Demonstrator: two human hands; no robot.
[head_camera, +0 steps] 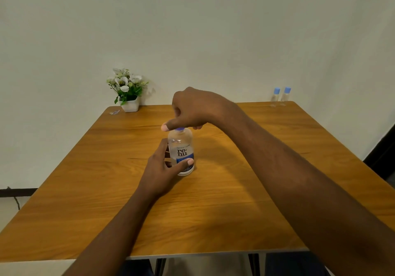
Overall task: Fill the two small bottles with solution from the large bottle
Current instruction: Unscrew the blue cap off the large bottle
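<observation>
The large clear bottle (181, 145) with a white and blue "renu" label stands upright in the middle of the wooden table (213, 201). My left hand (162, 171) wraps around its lower body, thumb across the label. My right hand (192, 109) comes from above, fingers closed on the blue cap (180, 129), which is mostly hidden. Two small clear bottles (274, 97) (285, 96) with light blue caps stand upright side by side at the far right corner of the table, against the wall.
A white pot of white flowers (128, 92) stands at the far left edge of the table. A small clear wrapper (115, 112) lies beside it near the corner. A pale wall rises right behind the table.
</observation>
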